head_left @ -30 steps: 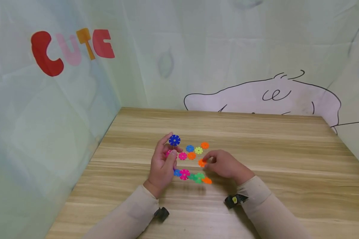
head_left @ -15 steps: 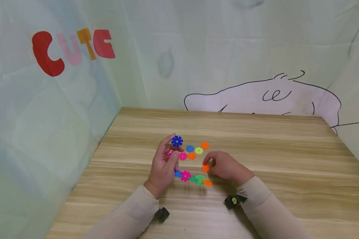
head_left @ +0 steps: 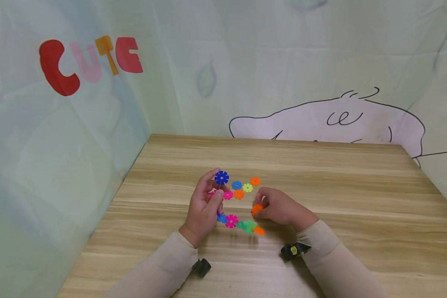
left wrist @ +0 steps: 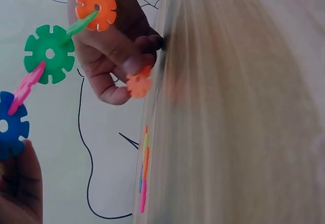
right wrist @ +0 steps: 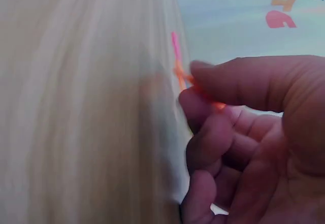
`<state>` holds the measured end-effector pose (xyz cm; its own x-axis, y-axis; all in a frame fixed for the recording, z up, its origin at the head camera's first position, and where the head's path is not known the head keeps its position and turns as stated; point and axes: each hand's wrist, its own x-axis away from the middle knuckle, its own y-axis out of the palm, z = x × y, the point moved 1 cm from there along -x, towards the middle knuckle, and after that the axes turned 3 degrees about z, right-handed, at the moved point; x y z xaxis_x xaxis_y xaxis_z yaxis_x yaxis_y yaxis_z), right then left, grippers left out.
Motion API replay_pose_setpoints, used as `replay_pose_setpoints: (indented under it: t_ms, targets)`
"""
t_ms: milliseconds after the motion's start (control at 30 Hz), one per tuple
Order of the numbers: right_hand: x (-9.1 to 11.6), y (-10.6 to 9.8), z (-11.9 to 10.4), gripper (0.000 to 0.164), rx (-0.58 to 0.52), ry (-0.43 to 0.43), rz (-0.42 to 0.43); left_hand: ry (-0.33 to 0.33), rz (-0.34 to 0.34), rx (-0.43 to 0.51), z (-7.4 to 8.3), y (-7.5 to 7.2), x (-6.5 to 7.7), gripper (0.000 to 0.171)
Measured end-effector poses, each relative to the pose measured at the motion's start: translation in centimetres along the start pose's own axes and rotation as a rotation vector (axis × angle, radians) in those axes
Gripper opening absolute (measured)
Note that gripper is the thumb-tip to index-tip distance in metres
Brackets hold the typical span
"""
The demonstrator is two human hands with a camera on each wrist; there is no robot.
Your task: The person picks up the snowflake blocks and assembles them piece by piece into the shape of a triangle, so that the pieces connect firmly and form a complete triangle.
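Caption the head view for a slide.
Left hand holds linked notched discs; right hand pinches an orange disc over the wooden table.

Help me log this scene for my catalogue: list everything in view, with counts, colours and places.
Upper slotted disc: 1, dark blue, at the left hand; link to others unclear
Linked slotted discs: at least 5, blue, pink, two greens, orange, held in the left hand
Pinched slotted disc: at least 1, orange, in the right hand
Flat slotted discs: 5, two orange, one blue, yellow-green, pink, on the table
Half-hidden slotted disc: 1, pink, behind the left thumb
Table: 1, wood-grain, beneath
Backdrop: pale blue-green, behind and left
CUTE letters: 4, red, pink, orange, pinkish red, on backdrop
Cartoon outline: 1, black on white, backdrop
Wrist cameras: 2, black, at cuffs
Sleeves: 2, beige
Hands: 2, bare
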<state>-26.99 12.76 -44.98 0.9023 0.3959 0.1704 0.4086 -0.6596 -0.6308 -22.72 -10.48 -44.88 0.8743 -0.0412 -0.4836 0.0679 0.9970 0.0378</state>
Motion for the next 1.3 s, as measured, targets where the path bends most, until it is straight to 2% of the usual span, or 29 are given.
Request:
replay_pose_setpoints:
  t_ms: [100,267,400,533,667,867,1133,1300]
  targets:
    - [0.1,-0.1,-0.5,0.023,-0.136,-0.031,0.024,0.012,-0.025,0.009,-0.1,0.0,0.0,0.048]
    - [0.9,-0.4,-2.1,0.035,-0.434,-0.139,0.085,0.005,-0.067,0.015,-0.1,0.1,0.1,0.049]
    - [1.7,-0.3,-3.3,0.041,-0.658,-0.185,0.062,-0.011,-0.104,0.004,0.1,0.1,0.2,0.049]
    - [2.2,0.1,-4.3,0.041,-0.798,-0.21,0.03,0.001,-0.135,-0.022,0.3,0.1,0.3,0.05]
    - [2.3,0.5,-4.6,0.039,-0.845,-0.227,0.025,0.026,-0.155,-0.029,0.2,0.0,0.3,0.05]
    - [2.3,0.7,-4.7,0.036,-0.856,-0.249,0.005,0.081,-0.182,-0.028,0.0,-0.1,0.3,0.05]
    - [2.6,0.7,-5.0,0.036,-0.821,-0.244,0.0,0.073,-0.219,0.012,0.4,-0.2,0.4,0.057]
    - [2.5,0.7,-4.9,0.037,-0.815,-0.245,-0.002,0.067,-0.215,0.005,0.4,-0.2,0.4,0.052]
